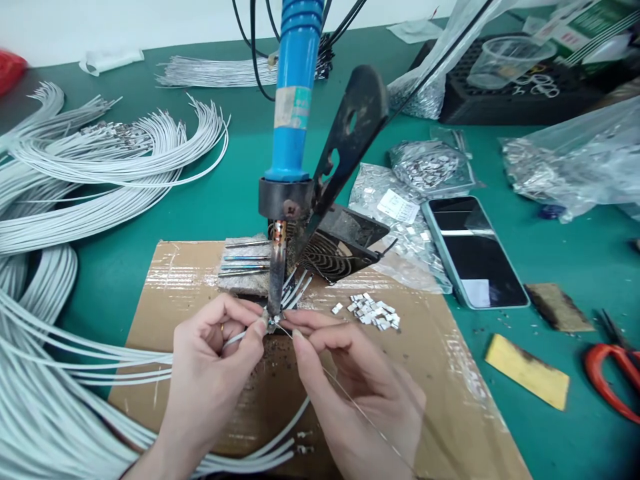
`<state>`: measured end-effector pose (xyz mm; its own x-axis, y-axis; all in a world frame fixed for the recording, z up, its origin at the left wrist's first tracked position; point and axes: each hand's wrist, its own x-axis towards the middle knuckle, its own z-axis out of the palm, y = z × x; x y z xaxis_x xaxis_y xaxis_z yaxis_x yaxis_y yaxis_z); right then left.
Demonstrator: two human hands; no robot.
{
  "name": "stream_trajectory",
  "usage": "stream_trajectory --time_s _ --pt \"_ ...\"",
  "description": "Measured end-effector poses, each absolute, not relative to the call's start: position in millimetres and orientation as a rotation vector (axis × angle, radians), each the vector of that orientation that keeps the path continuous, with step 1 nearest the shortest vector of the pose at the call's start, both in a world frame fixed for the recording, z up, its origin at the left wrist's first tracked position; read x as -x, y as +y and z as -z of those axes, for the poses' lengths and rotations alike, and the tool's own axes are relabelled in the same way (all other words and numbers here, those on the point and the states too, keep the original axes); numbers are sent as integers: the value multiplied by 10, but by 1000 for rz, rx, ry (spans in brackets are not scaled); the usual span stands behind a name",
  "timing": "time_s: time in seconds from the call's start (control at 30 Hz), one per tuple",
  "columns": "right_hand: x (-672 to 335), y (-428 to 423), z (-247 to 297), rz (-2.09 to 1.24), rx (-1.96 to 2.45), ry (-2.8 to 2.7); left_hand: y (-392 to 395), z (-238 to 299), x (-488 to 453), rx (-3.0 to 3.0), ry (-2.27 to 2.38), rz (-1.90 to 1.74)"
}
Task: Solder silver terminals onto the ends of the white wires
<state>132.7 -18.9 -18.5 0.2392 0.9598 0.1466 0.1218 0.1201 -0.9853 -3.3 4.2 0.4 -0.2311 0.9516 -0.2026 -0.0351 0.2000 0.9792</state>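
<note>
My left hand [213, 360] pinches the end of a white wire [234, 339] and holds its tip under the point of a blue-handled soldering iron [295, 100] fixed upright in a black stand [345, 200]. My right hand [360, 387] pinches a thin solder wire [360, 412] whose end meets the same spot at the iron's tip [274, 313]. Both hands rest over a taped cardboard sheet [175, 287]. A small heap of metal terminals [373, 311] lies just right of my right hand.
Bundles of white wires [100, 173] cover the left side of the green table. A phone [473, 250] lies to the right, with bags of metal parts [430, 163] behind it. A yellow sponge piece [527, 380] and red-handled scissors [613, 380] lie at the right.
</note>
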Motion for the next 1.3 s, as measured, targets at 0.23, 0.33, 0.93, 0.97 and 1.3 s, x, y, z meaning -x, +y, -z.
stream_trajectory --time_s 0.23,0.33,0.93,0.97,1.3 --pt "-1344 -192 198 -856 1298 -1165 41 -34 9 -990 1507 -1218" --pt "-1334 -204 197 -832 1294 -1170 25 -8 23 -1010 1524 -1204" --pt "-1264 -207 171 -723 1321 -1156 -20 71 77 -1072 1508 -1144" --pt "-1263 -206 169 -721 1324 -1156 -18 72 77 -1075 1509 -1144" --pt "-1246 -206 176 -706 1320 -1143 -25 61 94 -1084 1499 -1164"
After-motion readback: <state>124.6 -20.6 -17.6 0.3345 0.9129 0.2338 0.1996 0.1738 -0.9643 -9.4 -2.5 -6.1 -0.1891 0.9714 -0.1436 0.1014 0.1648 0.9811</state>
